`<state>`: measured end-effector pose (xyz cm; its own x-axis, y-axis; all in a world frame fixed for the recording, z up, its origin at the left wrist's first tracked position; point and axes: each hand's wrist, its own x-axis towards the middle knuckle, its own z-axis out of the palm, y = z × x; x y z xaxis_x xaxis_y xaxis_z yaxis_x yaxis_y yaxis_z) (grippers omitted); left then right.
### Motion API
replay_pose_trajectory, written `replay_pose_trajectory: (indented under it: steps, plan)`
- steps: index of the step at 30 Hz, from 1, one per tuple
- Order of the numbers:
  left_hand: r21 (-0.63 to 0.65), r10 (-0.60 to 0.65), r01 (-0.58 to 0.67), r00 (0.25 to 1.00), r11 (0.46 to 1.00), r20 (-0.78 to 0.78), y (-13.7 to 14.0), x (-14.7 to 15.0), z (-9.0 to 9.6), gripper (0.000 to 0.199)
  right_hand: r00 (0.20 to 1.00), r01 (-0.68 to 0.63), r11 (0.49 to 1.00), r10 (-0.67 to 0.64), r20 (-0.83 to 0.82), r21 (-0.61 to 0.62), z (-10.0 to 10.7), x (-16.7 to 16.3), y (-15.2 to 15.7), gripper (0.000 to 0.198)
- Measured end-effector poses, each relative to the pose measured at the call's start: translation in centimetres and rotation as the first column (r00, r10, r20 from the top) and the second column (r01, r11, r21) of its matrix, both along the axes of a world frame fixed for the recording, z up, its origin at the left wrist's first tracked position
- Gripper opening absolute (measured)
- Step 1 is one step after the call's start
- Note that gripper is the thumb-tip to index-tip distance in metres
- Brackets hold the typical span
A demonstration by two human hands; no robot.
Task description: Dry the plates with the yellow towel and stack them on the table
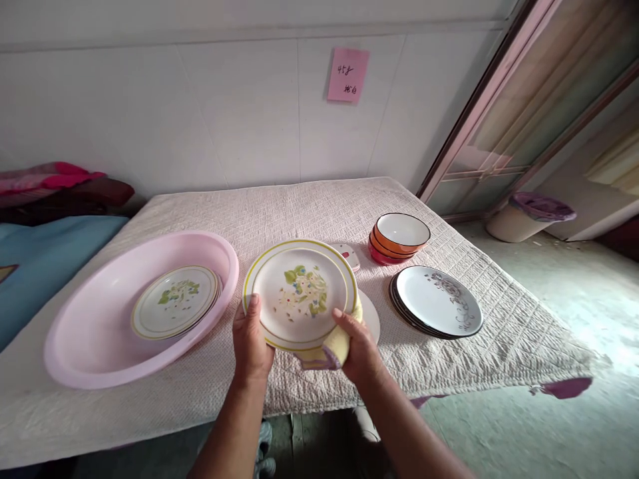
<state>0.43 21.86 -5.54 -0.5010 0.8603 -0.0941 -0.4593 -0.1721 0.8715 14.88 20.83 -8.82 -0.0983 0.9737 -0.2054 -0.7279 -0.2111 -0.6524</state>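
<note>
A white plate (269, 283) with a yellow-green rim and a leaf-and-flower print is held up in front of me, tilted toward my view. My left hand (251, 342) grips its left edge, thumb on the face. At the lower right edge, my right hand (360, 342) holds the plate together with a yellow cloth (339, 344), which is folded under the rim. Behind the held plate, partly hidden, lie a pale plate (370, 322) and a small white dish with a red mark (348, 254).
A pink basin (74, 332) at left holds a stack of similar floral plates (174, 303). To the right are stacked orange and red bowls (399, 243) and dark-rimmed plates (424, 299) on the quilted table cover (299, 199). A bin (519, 219) stands on the floor.
</note>
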Motion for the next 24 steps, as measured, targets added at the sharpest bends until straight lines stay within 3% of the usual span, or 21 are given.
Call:
replay_pose_trajectory:
  steps: [3,5,9,11,15,18,21,24]
  plan:
    - [-0.024,0.020,-0.017,0.995,1.000,0.095,-0.4,1.9,-0.4,0.045,0.999,0.029,1.000,-0.030,-0.042,-0.010,0.9,-2.4,-0.8,0.060]
    - [-0.009,-0.034,0.035,0.991,0.999,0.129,-0.5,2.7,-0.9,0.045,0.997,0.074,0.996,-0.075,-0.026,-0.053,1.9,-2.8,-1.0,0.063]
    - [0.075,-0.243,0.234,0.961,0.969,0.134,0.0,1.7,-2.1,0.041,0.989,0.144,0.987,-0.142,0.040,-0.072,3.0,-0.4,0.1,0.065]
    - [0.087,-0.282,0.272,0.952,0.958,0.121,0.6,0.1,-2.2,0.040,0.990,0.125,0.991,-0.121,0.069,-0.056,2.7,1.5,0.6,0.063]
    - [0.041,-0.261,0.260,0.965,0.965,0.021,1.0,-2.8,-1.6,0.044,0.992,-0.025,1.000,0.026,0.122,-0.008,1.1,3.6,0.6,0.049]
    - [-0.061,-0.177,0.173,0.982,0.983,-0.072,0.6,-3.1,-0.9,0.040,0.982,-0.147,0.989,0.143,0.120,0.021,0.0,3.3,0.1,0.046]
    - [-0.072,-0.062,0.056,0.995,0.996,-0.081,0.2,-1.5,-0.4,0.038,0.993,-0.106,0.994,0.105,0.053,0.018,-0.5,1.7,-0.3,0.049]
    - [-0.045,-0.014,0.017,0.998,0.999,0.062,0.1,0.9,-0.7,0.043,0.999,-0.045,0.999,0.045,-0.029,0.003,-0.1,-0.4,-0.8,0.054]
